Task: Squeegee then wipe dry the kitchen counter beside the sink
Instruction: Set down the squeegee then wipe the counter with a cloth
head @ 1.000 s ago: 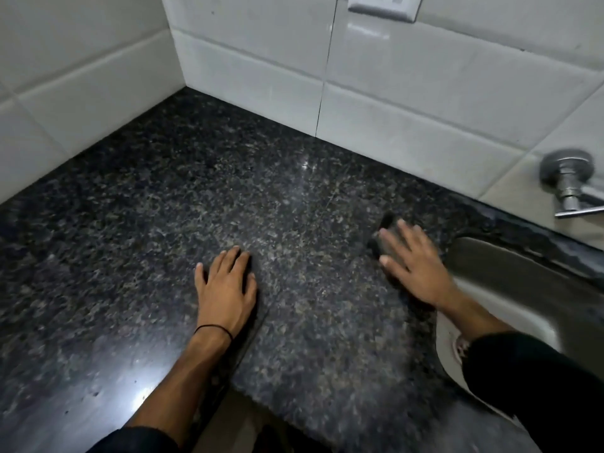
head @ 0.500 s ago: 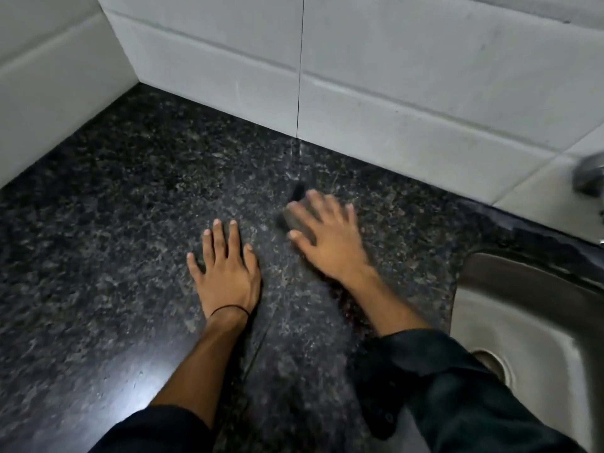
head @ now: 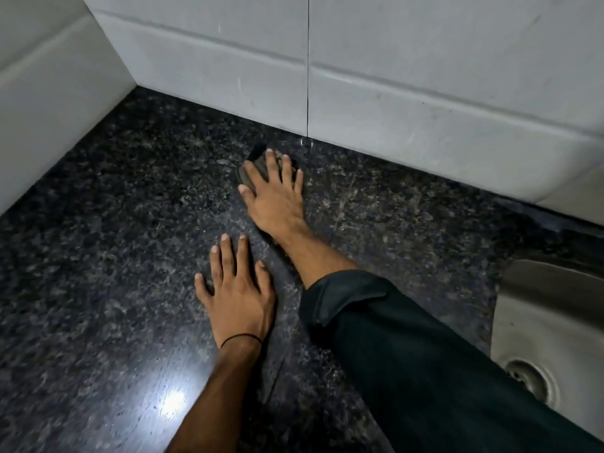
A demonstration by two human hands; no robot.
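My right hand (head: 276, 194) lies flat, fingers spread, pressing a small dark cloth (head: 254, 165) onto the black speckled granite counter (head: 114, 223), close to the back wall tiles. Only the cloth's far-left edge shows past my fingertips. My left hand (head: 237, 292) rests palm-down on the counter nearer to me, fingers apart, holding nothing; a thin black band circles its wrist. My dark right sleeve crosses the lower right of the view.
White wall tiles (head: 425, 76) run along the back and left, meeting in a corner at upper left. A steel sink (head: 549, 308) with its drain (head: 531, 380) sits at the right edge. A bright light reflection shines on the counter near me.
My right hand has slid the cloth leftward and farther back, from the sink's edge toward the wall. My left hand has stayed planted. The view has shifted left, so the tap is out of sight.
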